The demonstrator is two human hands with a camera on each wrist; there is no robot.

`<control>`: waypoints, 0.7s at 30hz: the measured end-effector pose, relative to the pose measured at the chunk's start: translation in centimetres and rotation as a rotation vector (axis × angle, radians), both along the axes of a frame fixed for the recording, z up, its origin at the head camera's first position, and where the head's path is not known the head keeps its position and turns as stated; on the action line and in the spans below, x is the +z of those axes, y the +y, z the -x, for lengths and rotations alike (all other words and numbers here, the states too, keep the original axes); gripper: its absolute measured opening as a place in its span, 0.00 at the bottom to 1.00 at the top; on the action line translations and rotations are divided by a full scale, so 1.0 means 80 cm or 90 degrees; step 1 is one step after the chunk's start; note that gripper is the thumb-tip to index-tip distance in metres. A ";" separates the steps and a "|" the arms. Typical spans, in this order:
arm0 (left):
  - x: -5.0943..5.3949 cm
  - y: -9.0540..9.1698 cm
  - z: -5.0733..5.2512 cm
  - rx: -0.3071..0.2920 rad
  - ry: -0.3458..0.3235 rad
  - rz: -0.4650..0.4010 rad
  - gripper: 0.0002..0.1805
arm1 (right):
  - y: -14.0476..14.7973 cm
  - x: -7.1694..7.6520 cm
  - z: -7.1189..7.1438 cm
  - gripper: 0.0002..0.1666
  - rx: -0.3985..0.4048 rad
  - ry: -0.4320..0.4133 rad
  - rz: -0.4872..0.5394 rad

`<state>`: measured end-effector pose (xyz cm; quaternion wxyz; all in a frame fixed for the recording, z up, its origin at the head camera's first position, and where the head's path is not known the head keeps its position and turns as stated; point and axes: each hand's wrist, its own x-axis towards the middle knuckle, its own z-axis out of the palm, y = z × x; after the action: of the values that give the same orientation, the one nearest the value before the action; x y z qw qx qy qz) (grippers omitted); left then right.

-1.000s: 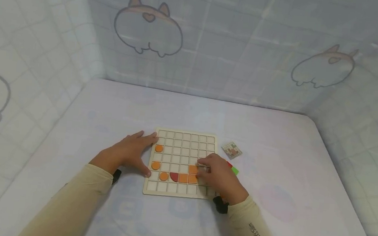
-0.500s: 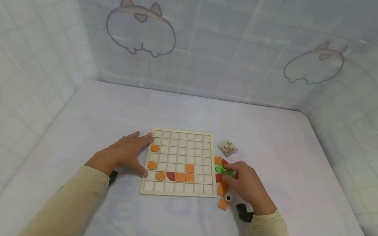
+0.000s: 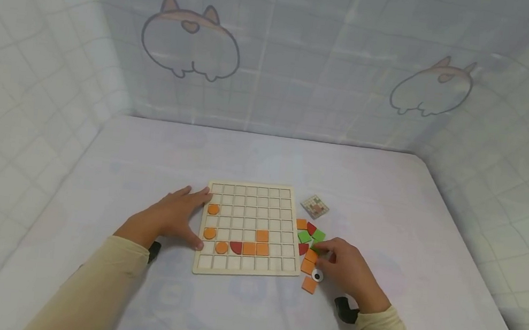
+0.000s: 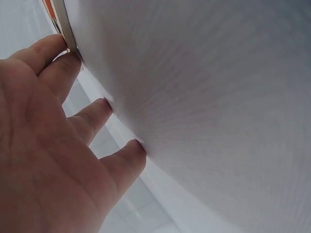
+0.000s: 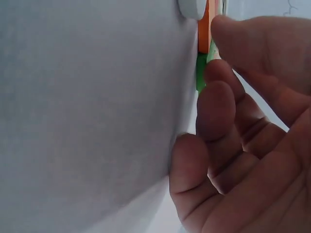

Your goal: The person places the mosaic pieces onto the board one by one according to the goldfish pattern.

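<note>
A pale wooden grid board (image 3: 245, 280) lies on the table in the head view. In its cells are several orange round pieces (image 3: 209, 233), orange square tiles (image 3: 248, 248) and one red quarter-round tile (image 3: 236, 247). My left hand (image 3: 169, 217) spreads along the board's left edge, thumb and index finger touching it. Right of the board, my right hand (image 3: 348, 268) is over the loose tiles, its thumb and bent index finger apart beside an orange tile (image 3: 308, 267) and a green tile (image 5: 201, 70). No piece shows held between them; the other fingertips are near the cloth.
Loose green tiles (image 3: 304, 237), red quarter-round tiles (image 3: 311, 228), a lone orange square (image 3: 309, 285) and a white eye-like disc (image 3: 317, 275) lie right of the board. A small pattern card (image 3: 315, 207) sits behind them. Patterned cloth walls (image 3: 305, 56) enclose the table (image 3: 159, 148).
My right hand has left the board and moved right to the loose tiles, then slightly nearer me. The left hand stays at the board's left edge. The whole view has shifted a little.
</note>
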<state>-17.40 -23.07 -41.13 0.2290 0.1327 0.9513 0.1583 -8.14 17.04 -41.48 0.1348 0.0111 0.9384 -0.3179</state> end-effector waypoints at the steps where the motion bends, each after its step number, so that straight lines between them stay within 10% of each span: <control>1: -0.001 0.000 0.000 0.001 0.000 0.000 0.76 | -0.001 -0.001 0.000 0.18 -0.003 0.003 -0.003; 21: -0.001 -0.001 -0.002 0.003 0.007 -0.008 0.73 | -0.050 0.008 0.018 0.12 0.054 0.035 -0.105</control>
<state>-17.25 -23.18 -41.19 0.2223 0.1329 0.9518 0.1640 -9.60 13.05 -40.82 0.1206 -0.0262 0.9645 -0.2337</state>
